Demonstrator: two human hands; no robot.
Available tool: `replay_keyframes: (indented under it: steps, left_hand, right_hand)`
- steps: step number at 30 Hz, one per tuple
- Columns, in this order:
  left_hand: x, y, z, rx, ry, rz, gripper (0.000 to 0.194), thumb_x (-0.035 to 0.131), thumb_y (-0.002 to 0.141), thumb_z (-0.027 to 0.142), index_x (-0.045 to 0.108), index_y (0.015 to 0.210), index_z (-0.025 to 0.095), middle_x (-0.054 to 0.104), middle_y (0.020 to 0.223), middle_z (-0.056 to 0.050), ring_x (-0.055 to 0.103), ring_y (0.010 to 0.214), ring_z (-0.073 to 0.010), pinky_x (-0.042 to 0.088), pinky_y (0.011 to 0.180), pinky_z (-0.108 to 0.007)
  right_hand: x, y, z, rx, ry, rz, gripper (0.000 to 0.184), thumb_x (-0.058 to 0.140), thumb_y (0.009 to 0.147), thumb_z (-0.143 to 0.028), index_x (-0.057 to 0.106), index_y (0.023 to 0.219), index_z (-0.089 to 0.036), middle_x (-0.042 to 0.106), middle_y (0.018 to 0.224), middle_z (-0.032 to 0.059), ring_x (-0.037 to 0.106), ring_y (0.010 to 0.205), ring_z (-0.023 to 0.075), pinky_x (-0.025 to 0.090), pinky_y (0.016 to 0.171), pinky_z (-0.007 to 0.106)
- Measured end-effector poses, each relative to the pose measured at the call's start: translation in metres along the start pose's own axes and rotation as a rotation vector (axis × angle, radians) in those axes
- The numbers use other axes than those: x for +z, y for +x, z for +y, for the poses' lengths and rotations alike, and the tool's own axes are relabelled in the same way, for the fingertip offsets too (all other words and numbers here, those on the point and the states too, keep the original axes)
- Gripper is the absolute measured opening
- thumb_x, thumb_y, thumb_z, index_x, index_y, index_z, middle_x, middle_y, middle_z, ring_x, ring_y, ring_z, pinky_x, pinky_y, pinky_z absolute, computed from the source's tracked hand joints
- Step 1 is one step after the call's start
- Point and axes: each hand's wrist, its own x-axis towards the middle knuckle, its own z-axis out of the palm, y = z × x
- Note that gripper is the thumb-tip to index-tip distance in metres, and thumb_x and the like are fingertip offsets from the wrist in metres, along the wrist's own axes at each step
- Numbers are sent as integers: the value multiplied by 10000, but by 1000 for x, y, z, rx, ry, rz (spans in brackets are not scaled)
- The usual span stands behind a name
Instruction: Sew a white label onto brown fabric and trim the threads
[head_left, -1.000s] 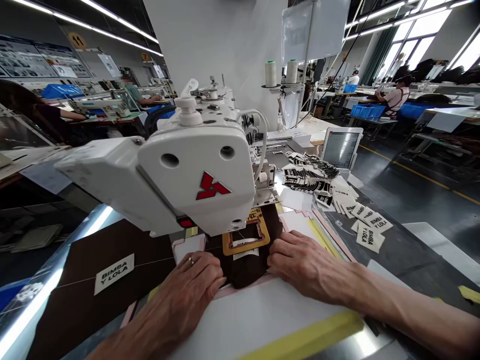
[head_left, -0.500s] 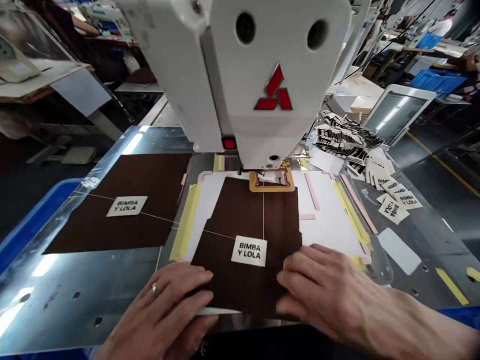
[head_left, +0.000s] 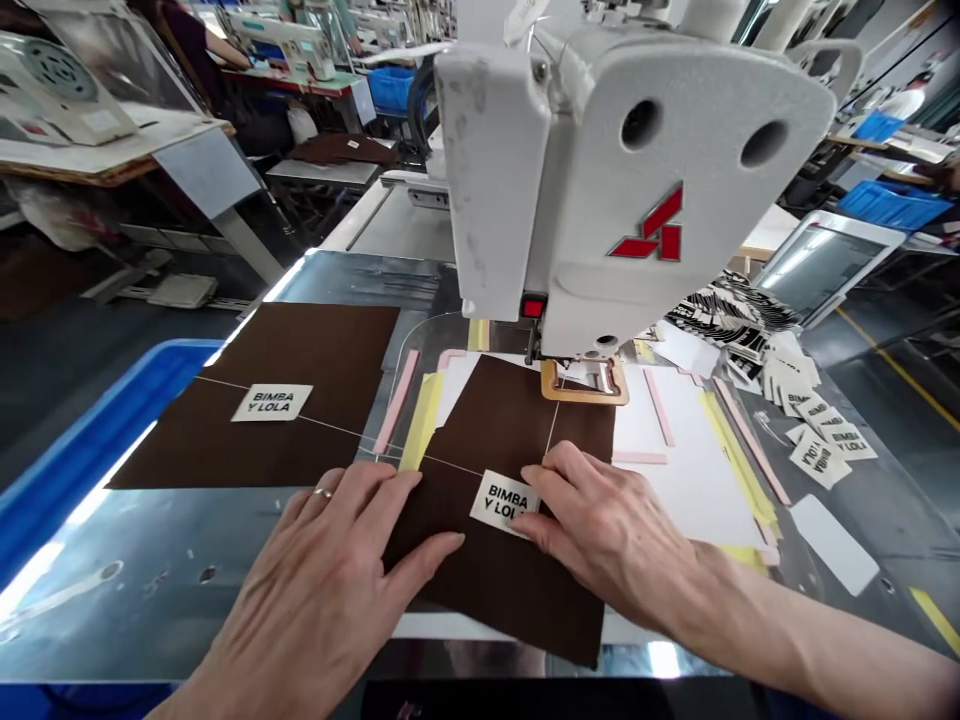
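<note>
— At the right edge of a flat, off-white rectangular label with black lettering (head_left: 498, 497): right hand (head_left: 615, 520), thumb and index narrowly apart, thumb over the near corner.

— Pinching it?

— Cannot tell. Touching, certainly.

— Left hand (head_left: 337, 560)?

— Palm down at the left side of a dark-brown flat cloth panel (head_left: 525, 590), thumb spread wide from index. Label lies on that panel, between the 2 hands; right hand nearer.

— Which way does it run?

— Long axis side to side, right end tipped slightly toward the wearer. Leftward from the right fingertips.

— Farther out?

— Ahead, a golden rectangular frame (head_left: 585, 398) over the panel's far end, under a bulky white sewing-machine head (head_left: 585, 290); together they obstruct that end. Left: a 2nd dark-brown cloth panel (head_left: 322, 350) bearing 1 similar label (head_left: 272, 402). Right: overlapping loose off-white labels (head_left: 821, 455).
</note>
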Motion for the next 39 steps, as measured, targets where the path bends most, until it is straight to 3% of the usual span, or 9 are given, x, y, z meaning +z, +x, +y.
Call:
replay_keyframes:
  steps: [3, 7, 10, 12, 14, 18, 22, 27, 39]
  left_hand:
    - [-2, 10, 4, -26, -79, -84, 282, 522, 1080, 520, 604, 1043, 252, 655, 995, -34, 629, 834, -254, 442, 782, -422]
    - [-8, 22, 7, -85, -290, -270, 327, 468, 1079, 475, 563, 863, 249, 632, 881, 7, 585, 734, -192, 414, 683, -339]
    - [-18, 28, 12, -318, -544, -376, 393, 505, 1049, 562, 582, 834, 242, 594, 783, 24, 473, 621, -147, 344, 568, -280]
    - [-24, 32, 15, -512, -782, -444, 394, 612, 1006, 603, 625, 860, 238, 571, 752, 32, 472, 623, -132, 358, 545, -237]
    - [-27, 36, 17, -674, -1078, -493, 352, 735, 953, 598, 685, 994, 252, 639, 829, 23, 614, 743, -152, 495, 636, -218]
    - [-28, 44, 17, -768, -1472, -608, 488, 855, 912, 486, 689, 1332, 300, 783, 1071, -26, 761, 1035, -227, 622, 904, -312]
    - [-29, 50, 19, -735, -1476, -719, 397, 837, 943, 401, 745, 1309, 277, 820, 1081, -29, 792, 981, -219, 638, 903, -308]
    - [-27, 51, 22, -745, -1413, -685, 258, 847, 937, 348, 801, 1178, 270, 837, 996, 7, 793, 915, -169, 625, 809, -217]
    - [-26, 55, 26, -760, -1388, -713, 246, 863, 921, 370, 818, 1121, 232, 848, 1019, -21, 812, 892, -201, 639, 822, -253]
  right_hand:
    - [-1, 4, -1, 7, 22, -53, 40, 577, 1105, -191, 615, 1099, -180, 584, 994, 46, 631, 842, 220, 351, 572, 339]
    - [-3, 9, -1, -6, 32, -109, 121, 582, 1085, -157, 576, 971, -197, 565, 978, 45, 604, 834, 207, 293, 555, 331]
    - [0, 11, 0, 1, 66, -67, 142, 560, 1088, -143, 563, 957, -195, 561, 962, 37, 574, 798, 187, 298, 555, 329]
    - [2, 11, 2, 11, 125, 0, 146, 534, 1098, -143, 570, 964, -188, 549, 929, 19, 541, 736, 163, 318, 553, 319]
    - [3, 12, 4, 23, 183, 32, 150, 517, 1099, -138, 581, 970, -179, 553, 918, 15, 543, 723, 151, 342, 556, 304]
    - [-2, 11, 8, 29, 261, 47, 138, 533, 1085, -139, 594, 967, -175, 580, 935, 22, 537, 713, 137, 370, 570, 281]
    - [-7, 10, 9, 16, 265, 95, 142, 551, 1076, -128, 588, 945, -169, 565, 908, 14, 498, 689, 129, 343, 564, 281]
    - [-8, 10, 10, -21, 187, 35, 209, 480, 1090, -113, 580, 911, -156, 558, 907, 36, 479, 708, 146, 298, 541, 291]
    - [-4, 7, 10, 5, 288, 111, 166, 542, 1087, -126, 549, 930, -178, 524, 888, -2, 452, 664, 123, 312, 541, 288]
